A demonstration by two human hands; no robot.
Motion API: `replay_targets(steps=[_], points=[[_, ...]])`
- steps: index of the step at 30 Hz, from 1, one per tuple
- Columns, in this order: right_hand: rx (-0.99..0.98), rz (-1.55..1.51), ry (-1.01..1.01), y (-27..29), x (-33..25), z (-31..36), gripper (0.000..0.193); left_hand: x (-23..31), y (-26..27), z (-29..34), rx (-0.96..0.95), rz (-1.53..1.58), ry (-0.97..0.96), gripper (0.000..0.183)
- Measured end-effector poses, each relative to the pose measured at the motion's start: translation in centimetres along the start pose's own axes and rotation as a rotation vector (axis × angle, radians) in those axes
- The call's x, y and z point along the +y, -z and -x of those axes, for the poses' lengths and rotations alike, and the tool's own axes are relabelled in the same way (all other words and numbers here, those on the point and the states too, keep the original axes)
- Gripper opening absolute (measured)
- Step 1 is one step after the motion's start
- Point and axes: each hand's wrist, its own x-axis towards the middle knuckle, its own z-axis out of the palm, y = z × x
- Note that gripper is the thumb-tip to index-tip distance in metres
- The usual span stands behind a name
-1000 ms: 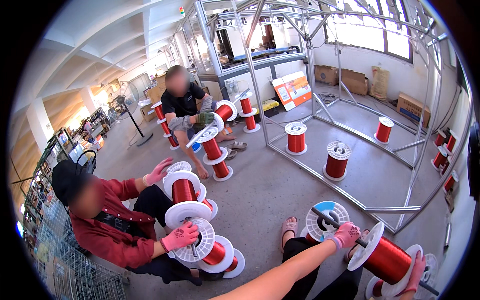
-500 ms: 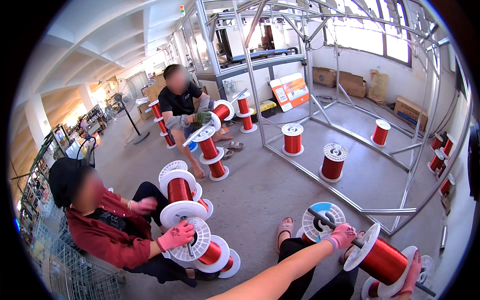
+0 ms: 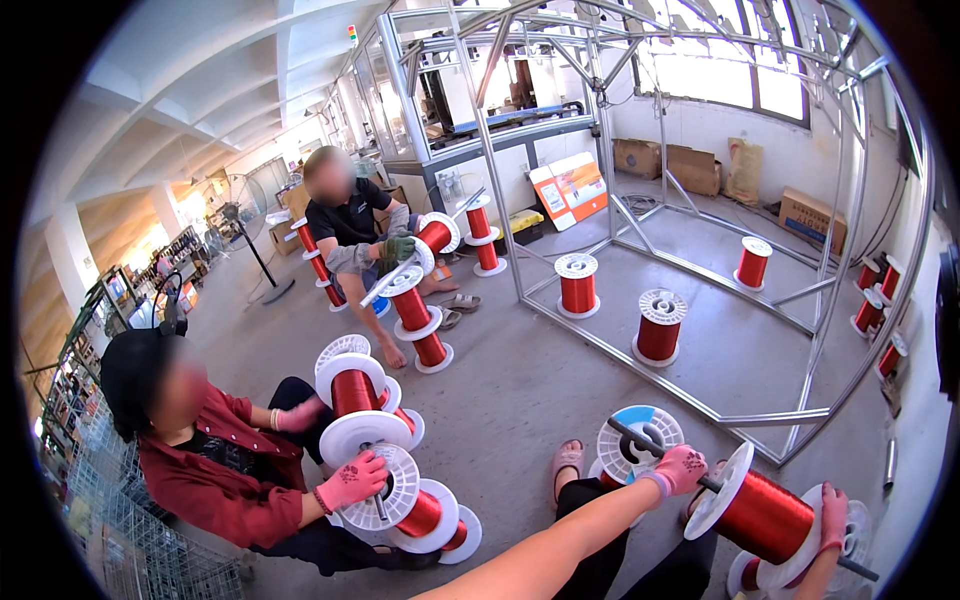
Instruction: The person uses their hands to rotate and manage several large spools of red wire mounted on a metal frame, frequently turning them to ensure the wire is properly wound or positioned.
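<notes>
Close in at the lower right, a spool of red enamelled wire point(image 3: 768, 515) with white flanges lies tilted on a dark metal rod point(image 3: 640, 437). My left hand point(image 3: 683, 469), in a pink glove, is closed round the rod just left of the spool. On the spool's right flange, my gloved right hand point(image 3: 832, 516) grips the rim, its fingers pointing upward. The rod's other end point(image 3: 858, 569) sticks out beyond that hand. Behind the rod's left end stands another spool with a white and blue top flange point(image 3: 640, 440).
At left, a co-worker in a red shirt point(image 3: 235, 470) handles stacked wire spools point(image 3: 352, 395). Farther back, another person point(image 3: 350, 215) holds a spool on a rod. A metal tube frame point(image 3: 690, 405) fills the right side, with spools point(image 3: 658, 328) standing inside it. Cartons point(image 3: 692, 170) line the wall.
My right hand has shifted slightly up along the flange rim. My left hand keeps its hold on the rod. The red-shirted co-worker's far hand has moved a little, and the view has shifted slightly.
</notes>
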Motion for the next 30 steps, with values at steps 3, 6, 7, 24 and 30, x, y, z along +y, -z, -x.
replay_targets(steps=[3,6,7,24,30], points=[[0.034,-0.009,0.035,-0.5,0.1,0.1,0.057,-0.3,-0.2,0.2,0.032,0.01,0.006,0.015],[0.211,-0.018,0.08,-1.5,1.0,1.5,0.051,-0.4,-0.5,0.1,0.015,-0.022,0.012,0.014],[0.14,-0.091,0.107,-1.5,0.4,3.1,0.05,-0.5,-0.8,0.3,0.034,-0.026,0.004,0.013],[0.658,-0.028,0.077,-6.0,12.4,16.0,0.056,-0.3,-0.4,-0.2,-0.01,-0.061,0.026,0.018],[0.605,-0.306,0.138,3.2,7.4,6.9,0.058,0.2,-0.1,-0.2,0.02,-0.06,0.012,0.018]])
